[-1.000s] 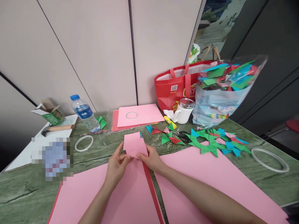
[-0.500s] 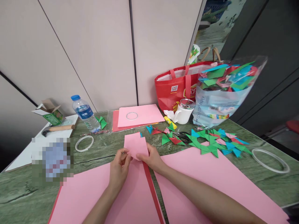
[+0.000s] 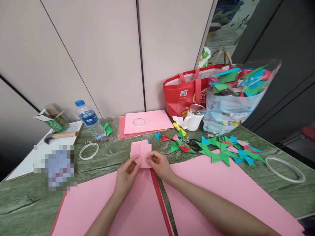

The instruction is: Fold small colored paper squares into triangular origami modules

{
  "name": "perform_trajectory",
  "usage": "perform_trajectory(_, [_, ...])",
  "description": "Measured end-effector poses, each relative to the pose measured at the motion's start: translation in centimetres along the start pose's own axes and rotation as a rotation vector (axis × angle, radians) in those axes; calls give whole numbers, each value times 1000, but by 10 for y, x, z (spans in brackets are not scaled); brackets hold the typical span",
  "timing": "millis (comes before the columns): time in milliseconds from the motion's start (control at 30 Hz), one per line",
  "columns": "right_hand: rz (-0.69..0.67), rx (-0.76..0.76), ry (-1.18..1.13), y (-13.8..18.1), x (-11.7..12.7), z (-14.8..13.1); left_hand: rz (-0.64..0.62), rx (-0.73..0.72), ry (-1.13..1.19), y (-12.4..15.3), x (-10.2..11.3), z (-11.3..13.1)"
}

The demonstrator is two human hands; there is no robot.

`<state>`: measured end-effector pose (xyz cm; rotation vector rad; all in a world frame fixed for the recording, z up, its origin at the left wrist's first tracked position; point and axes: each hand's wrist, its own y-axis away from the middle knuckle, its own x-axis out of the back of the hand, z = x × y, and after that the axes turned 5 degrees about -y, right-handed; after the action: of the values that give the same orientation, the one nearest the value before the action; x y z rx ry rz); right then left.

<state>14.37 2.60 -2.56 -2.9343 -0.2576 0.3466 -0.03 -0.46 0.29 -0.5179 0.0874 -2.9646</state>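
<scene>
A small pink paper piece (image 3: 140, 151) stands between my two hands above the green table (image 3: 108, 157). My left hand (image 3: 126, 177) pinches its lower left edge with closed fingers. My right hand (image 3: 159, 165) pinches its right side, thumb and fingers pressed on the fold. Under the hands lie large pink sheets (image 3: 137, 206) with a red strip (image 3: 161, 203) showing between them.
Folded green, blue and red paper triangles (image 3: 221, 151) and scissors (image 3: 194, 143) lie to the right. A white mug (image 3: 193, 118), red bag (image 3: 189, 90), clear bag of paper pieces (image 3: 233, 95), water bottle (image 3: 88, 118), pink sheet stack (image 3: 145, 122) and tape rings (image 3: 88, 150) stand around.
Both hands have drawn closer on the small pink piece; its right side has been folded inward, so it looks narrower and shorter than before.
</scene>
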Motion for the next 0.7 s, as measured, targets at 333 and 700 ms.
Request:
perform_trajectory(333, [-162,29,78,4,-1,-2,56,111,236,-8,8,-3])
perform_trajectory(700, [-99,9,68,5,-2,-5,-29,80,148,-4,7,5])
